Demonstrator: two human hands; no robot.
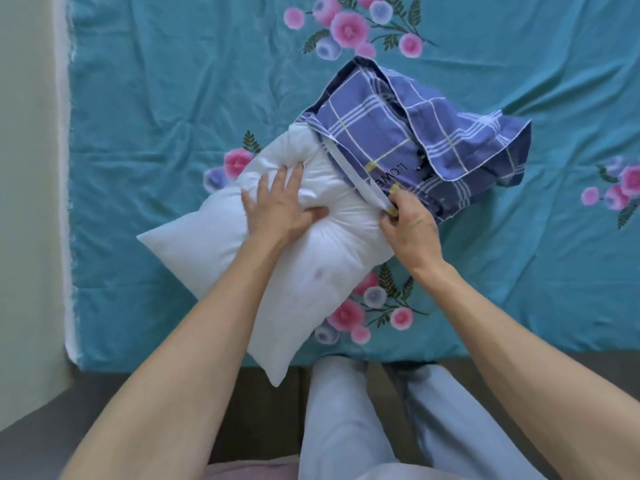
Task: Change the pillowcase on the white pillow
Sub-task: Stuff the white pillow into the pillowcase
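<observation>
A white pillow (294,271) lies slanted on the bed, its far end tucked inside a blue plaid pillowcase (398,133) that is bunched up toward the back right. My left hand (280,206) presses down on the middle of the pillow with fingers spread, denting the filling. My right hand (410,226) pinches the white-trimmed open edge of the pillowcase at the pillow's right side. Most of the pillow is bare; only its far end is hidden under the plaid cloth.
A teal bedsheet with pink and blue flowers (173,98) covers the bed. A pale wall (24,168) runs along the left. My legs in light blue trousers (346,427) stand at the bed's near edge over a dark floor.
</observation>
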